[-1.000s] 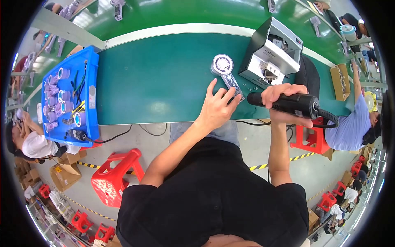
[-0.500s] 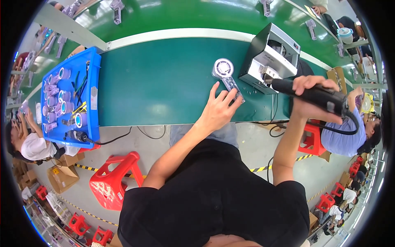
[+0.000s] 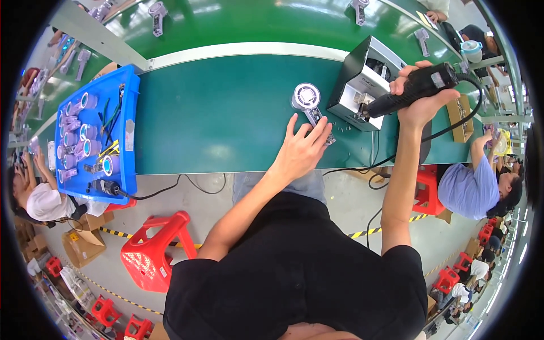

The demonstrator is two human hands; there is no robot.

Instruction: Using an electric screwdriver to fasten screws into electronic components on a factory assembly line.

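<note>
My right hand [image 3: 416, 105] is wrapped around a black corded electric screwdriver [image 3: 405, 96]. The driver slants down to the left, and its tip meets the front of a grey and black screw feeder [image 3: 368, 79]; whether a screw sits on the bit is too small to tell. On the bench a pale purple handheld fan [image 3: 306, 96] lies with its round head away from me and circuitry showing in its handle. The fingers of my left hand [image 3: 303, 144] hold that handle, hiding part of it. Several tiny screws [image 3: 343, 129] lie beside the feeder.
At the left end of the green bench [image 3: 209, 113] stands a blue tray [image 3: 129, 136] with several fan parts, cables and another driver. Beyond the rail, a green conveyor [image 3: 255, 25] carries more fans. The driver's cord loops at right. A red stool [image 3: 150, 249] stands behind left.
My right hand has risen and tipped the screwdriver's rear end upward, and the tip has shifted left and slightly down at the feeder. My left hand stays on the fan. Fans beyond have slid left.
</note>
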